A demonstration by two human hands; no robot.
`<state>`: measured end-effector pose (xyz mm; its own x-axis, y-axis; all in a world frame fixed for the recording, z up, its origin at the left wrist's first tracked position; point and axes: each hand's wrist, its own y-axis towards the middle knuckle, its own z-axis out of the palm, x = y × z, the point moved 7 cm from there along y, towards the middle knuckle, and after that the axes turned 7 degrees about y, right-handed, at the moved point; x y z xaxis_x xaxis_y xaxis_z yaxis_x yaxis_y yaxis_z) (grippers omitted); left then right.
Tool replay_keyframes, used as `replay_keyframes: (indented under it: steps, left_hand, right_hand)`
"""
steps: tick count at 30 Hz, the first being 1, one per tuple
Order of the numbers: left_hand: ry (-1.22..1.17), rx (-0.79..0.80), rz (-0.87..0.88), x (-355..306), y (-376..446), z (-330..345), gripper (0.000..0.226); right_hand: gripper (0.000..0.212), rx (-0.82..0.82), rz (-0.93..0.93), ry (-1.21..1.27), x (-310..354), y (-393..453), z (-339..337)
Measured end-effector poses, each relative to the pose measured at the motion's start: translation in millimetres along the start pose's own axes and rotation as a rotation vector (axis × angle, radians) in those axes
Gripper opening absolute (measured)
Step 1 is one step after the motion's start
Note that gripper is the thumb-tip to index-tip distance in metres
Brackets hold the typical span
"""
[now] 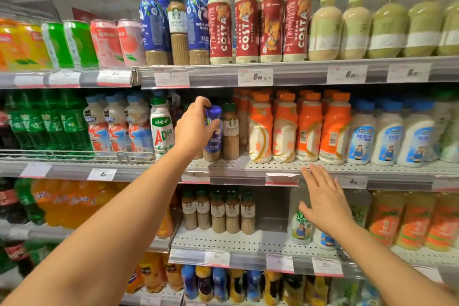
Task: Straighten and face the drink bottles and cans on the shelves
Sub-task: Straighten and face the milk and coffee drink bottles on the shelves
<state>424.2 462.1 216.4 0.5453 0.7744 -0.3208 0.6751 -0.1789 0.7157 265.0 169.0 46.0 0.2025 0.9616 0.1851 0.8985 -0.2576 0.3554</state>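
My left hand (192, 126) grips a blue-labelled coffee bottle (213, 141) with a blue cap, standing on the middle shelf (248, 165). Right beside it stands a green-capped Starbucks bottle (231, 131). My right hand (323, 200) hovers open with spread fingers below the middle shelf's front edge, in front of the white bottles (301, 227) one shelf down, touching nothing that I can see. Orange-capped bottles (298, 129) line the middle shelf to the right of the coffee.
The top shelf holds cans (74, 45), blue bottles and red Costa bottles (246, 22). A white AD bottle (161, 129) stands left of my left hand. Several Starbucks bottles (218, 211) sit on the lower shelf with a gap (272, 208) to their right. Price tags (255, 77) line the shelf edges.
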Motion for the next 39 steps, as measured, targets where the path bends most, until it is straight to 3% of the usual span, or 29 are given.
replay_keyframes:
  steps: [4, 11, 16, 21, 26, 30, 36, 39]
  left_hand:
    - [0.080, 0.077, 0.019, -12.5, -0.6, 3.7, 0.061]
    - [0.141, 0.038, 0.123, -19.0, -15.1, -1.8, 0.047]
    - [-0.182, -0.014, 0.007, -25.6, -43.1, -27.2, 0.037]
    - [-0.458, 0.061, 0.024, -62.0, -58.1, -61.1, 0.029]
    - [-0.560, 0.090, 0.073, -92.1, -44.6, -103.3, 0.026]
    - [-0.511, 0.196, 0.190, -98.5, -1.0, -136.6, 0.019]
    - [-0.086, -0.210, 0.109, -62.0, 123.7, -198.8, 0.021]
    - [0.133, -0.155, 0.033, -45.0, 183.6, -194.2, 0.033]
  right_hand:
    - [0.093, 0.008, 0.017, 0.014, 3.6, -0.9, -1.3]
    - [0.082, 0.042, 0.028, 0.158, 9.7, 1.6, -16.3]
    - [0.057, -0.037, -0.131, 0.506, 66.7, -6.7, -53.5]
    - [0.073, -0.095, -0.273, 0.809, 133.8, -3.1, -112.8]
    - [0.068, -0.161, -0.401, 0.937, 169.3, 18.4, -179.2]
    - [0.079, -0.166, -0.502, 0.921, 185.5, 37.1, -214.5]
    - [0.074, -0.232, -0.538, 0.854, 191.1, 83.3, -272.1]
    - [0.064, -0.234, -0.524, 0.818, 191.1, 102.4, -301.7]
